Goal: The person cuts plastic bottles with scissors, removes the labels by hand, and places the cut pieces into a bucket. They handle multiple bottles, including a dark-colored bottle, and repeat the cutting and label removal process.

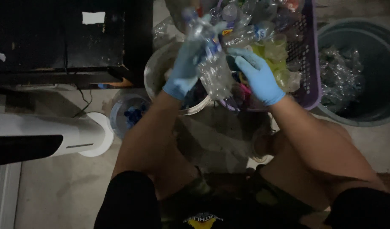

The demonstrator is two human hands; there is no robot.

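Both my hands wear blue gloves. My left hand (184, 68) is closed around the upper part of a clear plastic bottle (213, 68) that has a blue label and looks crumpled. My right hand (257, 76) rests against the bottle's right side, fingers spread and pointing left. I hold the bottle over a round metal basin (157, 68) and the near edge of a purple plastic basket (307, 55) heaped with more empty plastic bottles.
A grey round bin (375, 46) with crushed clear bottles stands at the right. A small bucket of blue caps (129, 112) sits left of the basin. A dark cabinet (72, 38) and a white fan base (93, 133) are at the left. My knees are below.
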